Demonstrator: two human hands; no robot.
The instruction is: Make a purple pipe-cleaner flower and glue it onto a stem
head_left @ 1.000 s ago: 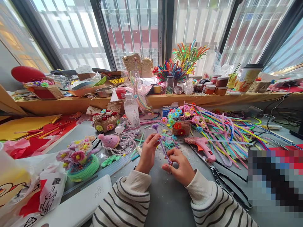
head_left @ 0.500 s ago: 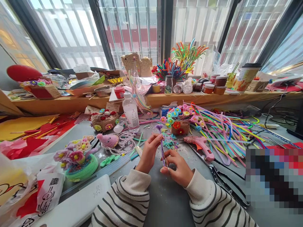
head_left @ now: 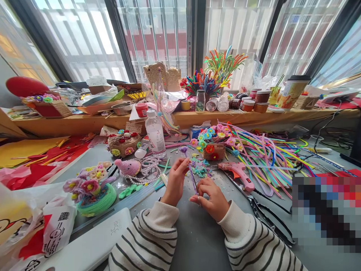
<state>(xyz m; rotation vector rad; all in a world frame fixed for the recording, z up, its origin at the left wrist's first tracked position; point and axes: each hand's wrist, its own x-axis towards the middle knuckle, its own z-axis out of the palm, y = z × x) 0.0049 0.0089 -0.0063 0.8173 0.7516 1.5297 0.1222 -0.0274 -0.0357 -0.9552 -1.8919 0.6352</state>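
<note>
My left hand (head_left: 176,180) pinches a purple pipe cleaner (head_left: 192,175) between thumb and fingers. A fluffy purple tuft (head_left: 183,149) tops its upper end. Lower down, my right hand (head_left: 211,196) is closed around a slim metal tool (head_left: 198,191) that looks like small scissors, held along the stem's lower part; its fingers hide most of it. Just beyond both hands lies a scatter of teal and lilac fuzz clippings (head_left: 199,168). A pink glue gun (head_left: 237,173) rests to the right of my right hand.
Behind the glue gun spread many loose pipe cleaners (head_left: 267,162). A flower basket (head_left: 213,151) and a water bottle (head_left: 155,135) stand beyond my hands. Left are a pink knitted piece (head_left: 128,167), a green flower pot (head_left: 97,201) and a white power bank (head_left: 90,241). Large black-handled scissors (head_left: 270,220) lie right.
The purple tuft has shifted left and the pipe cleaner leans further that way. Both hands have moved slightly left, with their grips kept.
</note>
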